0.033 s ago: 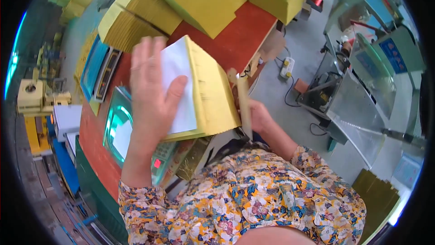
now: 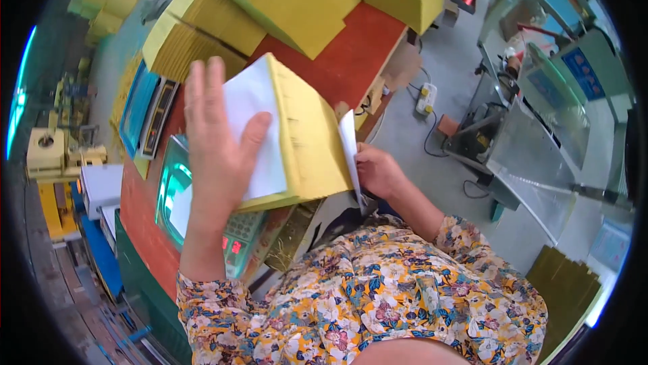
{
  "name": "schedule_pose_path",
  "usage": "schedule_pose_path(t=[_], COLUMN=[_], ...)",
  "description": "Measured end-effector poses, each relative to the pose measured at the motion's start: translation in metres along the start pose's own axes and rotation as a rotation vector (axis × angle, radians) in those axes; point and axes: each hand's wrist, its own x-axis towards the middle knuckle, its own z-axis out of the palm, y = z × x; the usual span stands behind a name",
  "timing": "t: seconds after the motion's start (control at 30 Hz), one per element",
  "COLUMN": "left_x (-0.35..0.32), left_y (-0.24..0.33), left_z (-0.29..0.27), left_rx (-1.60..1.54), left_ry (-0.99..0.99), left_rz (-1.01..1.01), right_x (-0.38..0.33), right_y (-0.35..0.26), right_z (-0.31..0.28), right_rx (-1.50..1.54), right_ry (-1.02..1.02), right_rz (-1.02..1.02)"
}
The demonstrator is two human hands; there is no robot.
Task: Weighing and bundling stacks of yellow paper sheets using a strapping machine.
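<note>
A thick block of yellow paper [image 2: 314, 139] stands on edge in front of me, with a white sheet [image 2: 268, 173] on its left face. My left hand [image 2: 219, 139] lies against that white sheet, fingers straight and thumb spread. At the block's right end, my right hand [image 2: 379, 173] pinches a thin white sheet [image 2: 348, 142], held upright close to the yellow paper. Some of my right fingers are hidden behind this sheet.
The red tabletop [image 2: 374, 34] carries more yellow paper stacks [image 2: 287, 4] at the back. Left of the block are a green-lit panel [image 2: 174, 186] and a keypad [image 2: 246, 223]. A power strip [image 2: 425, 98] and a metal machine [image 2: 520, 156] stand on the right.
The sheet at my right hand has turned, so its white face shows instead of a pale edge. The block and my left hand sit slightly further left in view.
</note>
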Motion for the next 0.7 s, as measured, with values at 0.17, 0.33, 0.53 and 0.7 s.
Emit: schedule_pose_path(t=[0.17, 0.33, 0.53, 0.7], left_x=[-0.006, -0.049, -0.074, -0.071], left_y=[-0.017, 0.020, 0.193, 0.406], left_z=[0.028, 0.037, 0.169, 0.290], left_rx=[-0.353, -1.108, -1.778, -1.844], left_ry=[-0.312, -0.228, -0.249, -0.371], left_rz=[-0.189, -0.421, -0.572, -0.575], right_x=[-0.032, -0.114, -0.286, -0.446], right_y=[-0.008, -0.052, -0.146, -0.226], right_z=[0.004, 0.002, -0.090, -0.233], right_rx=[-0.186, -0.358, -0.464, -0.573], right_ry=[0.173, 0.194, 0.522, 0.802], right_rz=[-0.168, -0.280, -0.511, -0.556])
